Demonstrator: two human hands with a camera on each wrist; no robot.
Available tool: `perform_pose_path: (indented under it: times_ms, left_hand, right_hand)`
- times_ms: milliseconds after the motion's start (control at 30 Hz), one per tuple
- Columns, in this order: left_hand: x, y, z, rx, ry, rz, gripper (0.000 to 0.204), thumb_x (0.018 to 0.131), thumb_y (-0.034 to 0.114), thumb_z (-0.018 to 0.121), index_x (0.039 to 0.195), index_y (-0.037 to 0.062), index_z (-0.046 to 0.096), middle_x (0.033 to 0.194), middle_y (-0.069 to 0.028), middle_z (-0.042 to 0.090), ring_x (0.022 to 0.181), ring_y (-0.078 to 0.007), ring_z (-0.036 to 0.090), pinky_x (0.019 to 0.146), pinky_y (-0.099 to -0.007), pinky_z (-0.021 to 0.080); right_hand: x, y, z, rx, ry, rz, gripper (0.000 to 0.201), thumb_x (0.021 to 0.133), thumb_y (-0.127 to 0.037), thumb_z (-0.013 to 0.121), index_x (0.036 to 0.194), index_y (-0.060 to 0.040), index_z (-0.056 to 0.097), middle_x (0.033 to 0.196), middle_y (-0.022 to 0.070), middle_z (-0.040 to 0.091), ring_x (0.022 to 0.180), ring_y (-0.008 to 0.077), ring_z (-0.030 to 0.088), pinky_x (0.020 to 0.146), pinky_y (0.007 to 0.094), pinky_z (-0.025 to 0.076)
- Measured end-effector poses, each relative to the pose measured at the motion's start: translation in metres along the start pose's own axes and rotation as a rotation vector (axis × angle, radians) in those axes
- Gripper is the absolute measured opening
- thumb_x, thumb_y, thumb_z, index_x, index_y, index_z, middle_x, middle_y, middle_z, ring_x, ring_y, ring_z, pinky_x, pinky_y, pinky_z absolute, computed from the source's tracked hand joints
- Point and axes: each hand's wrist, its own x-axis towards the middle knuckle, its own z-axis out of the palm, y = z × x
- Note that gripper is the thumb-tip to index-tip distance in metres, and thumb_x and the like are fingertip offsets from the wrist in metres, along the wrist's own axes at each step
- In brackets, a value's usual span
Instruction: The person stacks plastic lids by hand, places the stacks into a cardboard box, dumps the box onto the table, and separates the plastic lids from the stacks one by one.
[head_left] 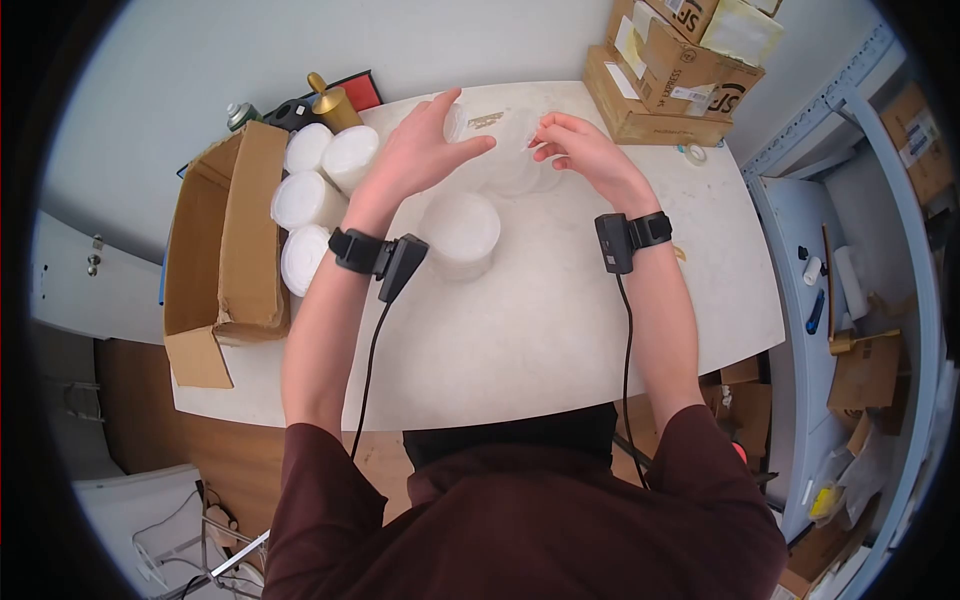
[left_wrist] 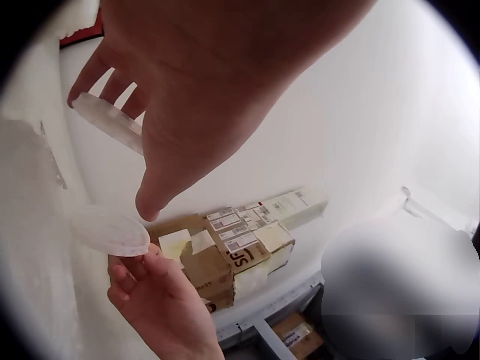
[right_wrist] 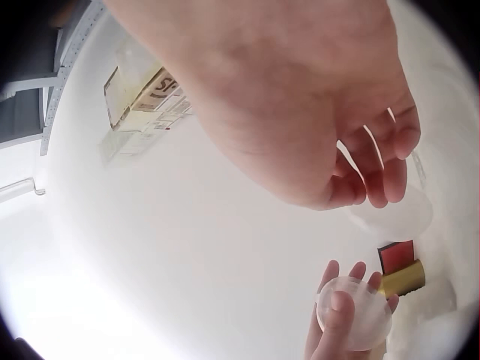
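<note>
My left hand (head_left: pixel 425 150) is raised over the back of the table and holds a clear round plastic lid (right_wrist: pixel 367 315). In the right wrist view the thumb lies across that lid, with the fingers behind it. To its right, my right hand (head_left: pixel 588 155) pinches the edge of a second clear lid (left_wrist: pixel 109 231) between thumb and curled fingers. The two lids are apart. Below the hands stands a stack of round translucent tubs or lids (head_left: pixel 460 235). More clear round plastic pieces (head_left: pixel 510 180) lie behind it, partly overlapped by the lid on the right.
Several white-lidded tubs (head_left: pixel 305 200) stand at the left beside an open cardboard box (head_left: pixel 200 250). A gold canister (head_left: pixel 335 108) is behind them. Stacked cartons (head_left: pixel 660 90) occupy the back right corner, with a tape roll (head_left: pixel 695 154) near them. Metal shelving (head_left: pixel 850 180) stands right of the table.
</note>
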Motion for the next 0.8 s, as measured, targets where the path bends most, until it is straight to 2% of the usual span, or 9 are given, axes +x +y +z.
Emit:
perform_pose_path:
  times_ms: [100, 233, 367, 433, 467, 500, 567, 700, 800]
  left_hand:
    - [0.005, -0.004, 0.013, 0.069, -0.109, -0.051, 0.1, 0.095, 0.053, 0.083, 0.169, -0.0007, 0.043, 0.167, -0.0259, 0.052, 0.158, -0.0373, 0.047, 0.127, -0.0468, 0.041]
    - [-0.007, -0.004, 0.011, 0.042, -0.041, -0.003, 0.088, 0.1, 0.05, 0.078, 0.166, 0.0011, 0.048, 0.166, -0.0243, 0.054, 0.155, -0.0352, 0.05, 0.129, -0.0452, 0.039]
    - [-0.092, 0.082, -0.049, -0.703, -0.059, 0.189, 0.054, 0.111, 0.037, 0.065, 0.149, -0.002, 0.061, 0.164, -0.0197, 0.055, 0.15, -0.0281, 0.055, 0.128, -0.0442, 0.039]
    - [-0.132, 0.106, -0.062, -1.104, -0.282, 0.519, 0.047, 0.116, 0.043, 0.057, 0.13, 0.0, 0.069, 0.158, -0.0308, 0.055, 0.152, -0.0374, 0.052, 0.125, -0.0495, 0.042]
    - [-0.147, 0.119, -0.057, -1.289, -0.427, 0.652, 0.054, 0.113, 0.049, 0.059, 0.122, -0.0026, 0.069, 0.156, -0.0365, 0.053, 0.137, -0.0402, 0.063, 0.123, -0.0512, 0.045]
    - [-0.139, 0.13, -0.067, -1.055, -0.422, 1.066, 0.028, 0.114, 0.02, 0.057, 0.119, -0.0037, 0.071, 0.128, -0.0146, 0.071, 0.135, -0.0302, 0.061, 0.121, -0.0414, 0.038]
    - [-0.205, 0.171, -0.016, -1.782, -0.443, 0.923, 0.032, 0.112, 0.029, 0.061, 0.113, -0.0025, 0.07, 0.118, -0.0154, 0.069, 0.137, -0.035, 0.06, 0.122, -0.0448, 0.038]
    - [-0.213, 0.155, -0.025, -1.743, -0.477, 0.921, 0.034, 0.113, 0.031, 0.062, 0.113, -0.0019, 0.069, 0.118, -0.0155, 0.068, 0.138, -0.0362, 0.06, 0.121, -0.0459, 0.04]
    - [-0.212, 0.149, -0.029, -1.735, -0.56, 0.936, 0.036, 0.113, 0.034, 0.062, 0.113, -0.0013, 0.068, 0.117, -0.0155, 0.067, 0.14, -0.0374, 0.059, 0.12, -0.0471, 0.041]
  right_hand:
    - [-0.003, 0.005, -0.014, -0.145, 0.071, 0.126, 0.02, 0.108, -0.033, 0.064, 0.106, -0.0133, 0.07, 0.106, -0.0053, 0.068, 0.094, 0.0076, 0.062, 0.083, 0.0252, 0.047]
    - [0.006, 0.023, -0.051, -0.321, 0.148, 0.232, 0.021, 0.105, -0.033, 0.067, 0.108, -0.0127, 0.07, 0.098, -0.006, 0.066, 0.086, 0.0075, 0.058, 0.077, 0.0256, 0.045]
    - [0.004, 0.025, -0.067, -0.382, 0.31, 0.028, 0.026, 0.103, -0.033, 0.07, 0.108, -0.0077, 0.071, 0.093, -0.0034, 0.066, 0.083, 0.0092, 0.056, 0.077, 0.0295, 0.048]
    - [0.0, 0.001, -0.047, -0.375, 0.305, -0.115, 0.025, 0.103, -0.031, 0.071, 0.108, -0.007, 0.07, 0.092, -0.0032, 0.065, 0.081, 0.0095, 0.056, 0.077, 0.0296, 0.048]
    - [-0.01, -0.018, -0.033, -0.306, 0.249, -0.17, 0.024, 0.104, -0.03, 0.071, 0.108, -0.0063, 0.07, 0.092, -0.0032, 0.065, 0.082, 0.01, 0.057, 0.077, 0.0298, 0.049]
    - [-0.019, -0.033, -0.018, -0.236, 0.193, -0.221, 0.024, 0.105, -0.029, 0.071, 0.108, -0.0055, 0.069, 0.093, -0.0031, 0.065, 0.083, 0.0105, 0.058, 0.078, 0.0299, 0.05]
    - [-0.036, -0.049, 0.018, -0.282, 0.069, -0.265, 0.025, 0.105, -0.029, 0.071, 0.11, -0.0046, 0.07, 0.095, -0.0019, 0.067, 0.085, 0.0114, 0.06, 0.079, 0.0301, 0.051]
    - [-0.063, -0.067, 0.067, -0.6, -0.216, -0.395, 0.032, 0.103, -0.03, 0.074, 0.119, -0.0022, 0.07, 0.105, 0.0038, 0.074, 0.094, 0.0158, 0.068, 0.082, 0.0317, 0.053]
    - [-0.067, -0.063, 0.078, -0.73, -0.253, -0.384, 0.039, 0.101, -0.027, 0.075, 0.132, -0.005, 0.069, 0.128, 0.0067, 0.073, 0.118, 0.0222, 0.067, 0.101, 0.0374, 0.053]
